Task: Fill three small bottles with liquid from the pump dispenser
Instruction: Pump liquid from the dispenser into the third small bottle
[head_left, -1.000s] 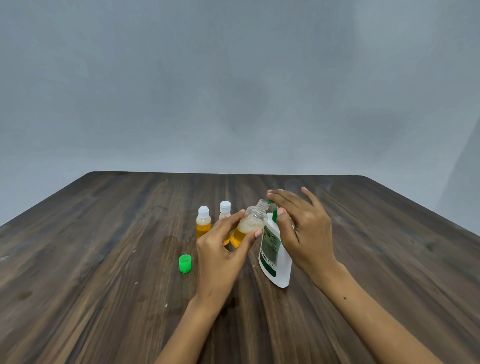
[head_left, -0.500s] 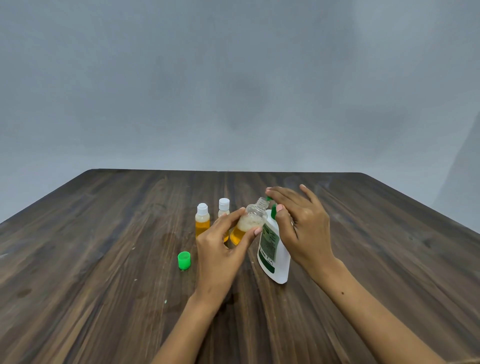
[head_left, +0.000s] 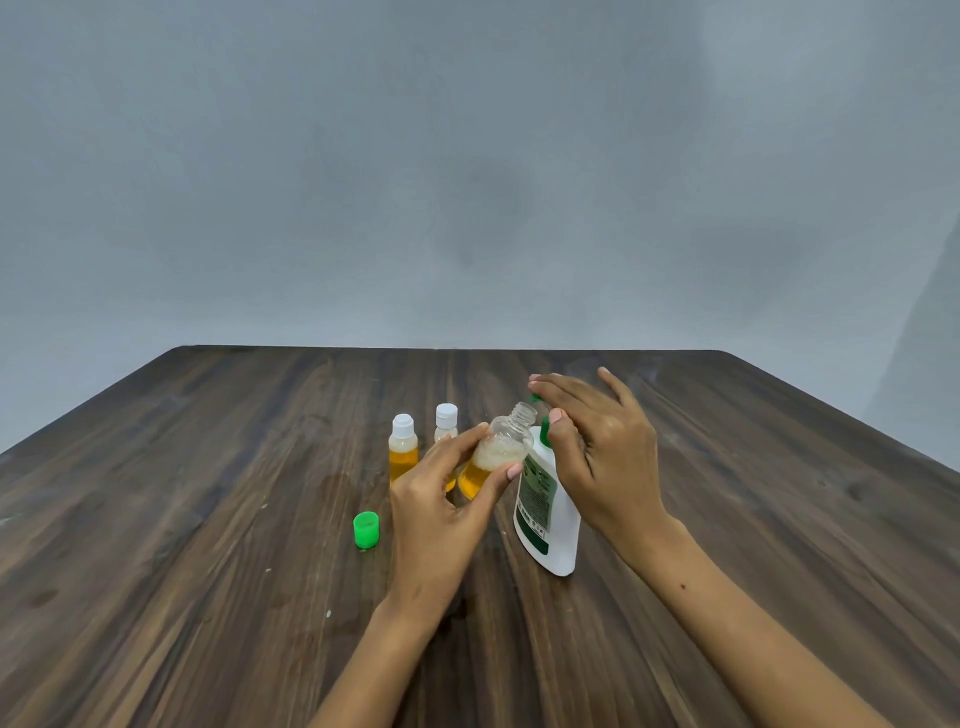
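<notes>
Hands meet just right of the frame's centre, and we take the left hand (head_left: 441, 499) first: it pinches the open bottle (head_left: 500, 451) between thumb and fingers, thumb tip on the left shoulder, fingertips on the lower right side. We see this bottle tilted, its threaded neck leaning up and to the right, amber liquid in the bottom and pale foam above it. It sits directly above the hand's knuckles in the picture, lifted off the table (head_left: 156, 519).

Immediately right of it stands the pump dispenser (head_left: 545, 514), a white bottle with a green and white label, leaning slightly with its base lower in the frame. We find the right hand (head_left: 602, 452) over its top: straight fingers lie across the green pump head (head_left: 535, 399), of which only a tip shows at the fingertips, while the thumb presses against the green neck. The spout seems to sit just above the open bottle's mouth, though the fingers hide most of it, so we cannot say whether they touch.

Left of the left hand, two capped bottles (head_left: 403, 452) with white lids stand upright holding amber liquid, the further one partly hidden behind the thumb. A green cap (head_left: 366, 529) lies alone lower left of them.
</notes>
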